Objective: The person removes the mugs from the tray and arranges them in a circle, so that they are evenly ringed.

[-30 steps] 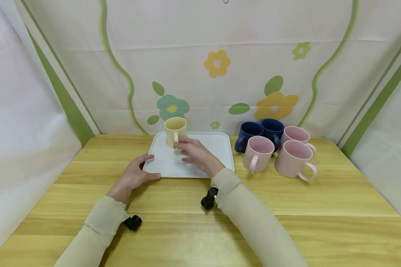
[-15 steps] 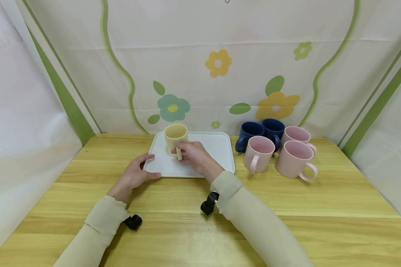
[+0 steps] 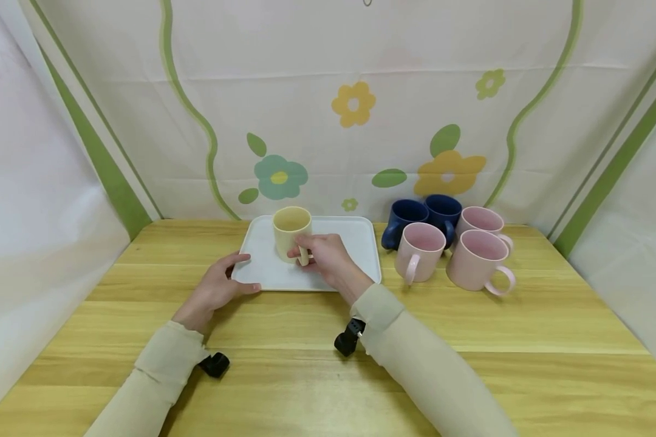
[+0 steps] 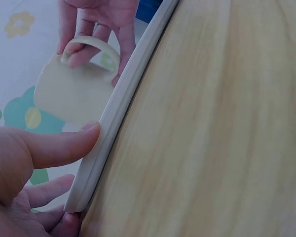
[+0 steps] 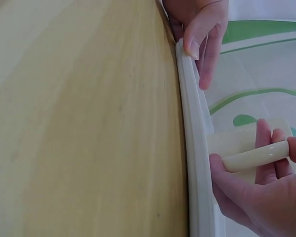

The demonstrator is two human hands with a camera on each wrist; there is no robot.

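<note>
A pale yellow mug [image 3: 287, 238] stands upright over the left half of a white rectangular tray [image 3: 355, 243]; whether its base touches the tray cannot be told. My right hand [image 3: 328, 258] grips the mug by its handle [image 5: 256, 157], fingers passing through the loop, as the right wrist view shows. At the tray's front left corner, my left hand [image 3: 218, 286] holds the rim, with the thumb [image 4: 64, 148] on the front edge and the other fingers round the left side.
Right of the tray stand two dark blue mugs [image 3: 407, 213] and three pink mugs [image 3: 475, 267], grouped closely. The wooden table [image 3: 306, 376] runs in front of the tray. A patterned curtain [image 3: 306, 109] hangs right behind the table's back edge.
My right hand has gone from touching the yellow mug's handle to gripping it. The mug has come towards me and a little to the right. My left hand has stayed on the tray's corner.
</note>
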